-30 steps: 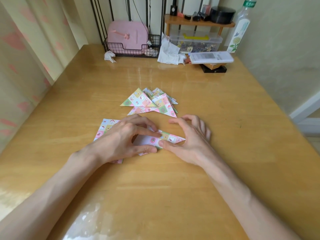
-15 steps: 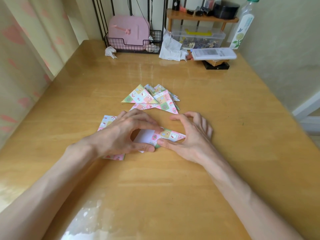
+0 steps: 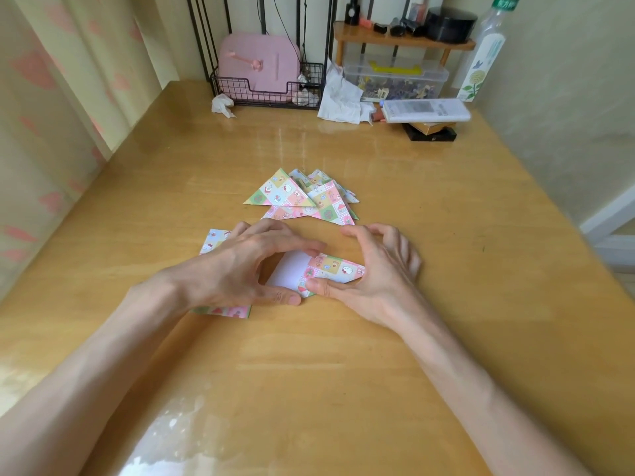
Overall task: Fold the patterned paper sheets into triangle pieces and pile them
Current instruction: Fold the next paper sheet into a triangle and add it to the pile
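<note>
The half-folded patterned sheet (image 3: pixel 331 269) is lying on the table (image 3: pixel 343 372), white underside showing. Both grips are curling onto it: the left hand (image 3: pixel 240 269) pinching its nine o'clock end, the right hand (image 3: pixel 378 273) pinching the three o'clock tip. The triangle pile (image 3: pixel 302 197) is sitting just beyond, at twelve o'clock.

One left hand (image 3: pixel 237 269), one right hand (image 3: pixel 374 273), mid-frame. One half-folded sheet (image 3: pixel 330 266) between them. At least four triangles (image 3: pixel 285 192) above. One bottle (image 3: pixel 482 60) upper right; one basket (image 3: pixel 271 89) upper centre.
</note>
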